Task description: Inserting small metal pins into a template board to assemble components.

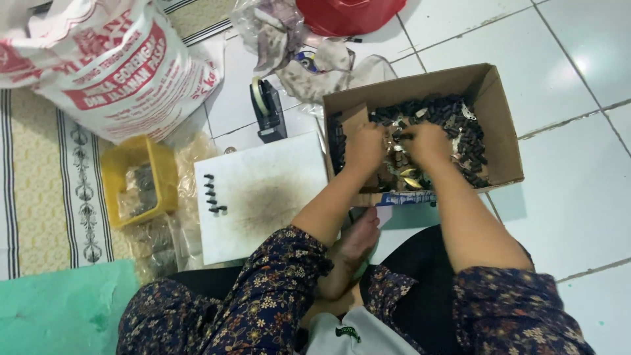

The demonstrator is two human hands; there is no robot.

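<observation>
Clips, small, stiff, light and loose, heaped along the cardboard box's far edge, suit pinching singly; left hand and right hand bury curled fingers there, grip unclear.

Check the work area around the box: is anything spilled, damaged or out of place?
Nothing looks spilled. Both the left hand and right hand are inside the cardboard box, among small dark parts. The white board carries a dark smudge at its middle, and a few black pieces sit in a short row near its left edge.
</observation>
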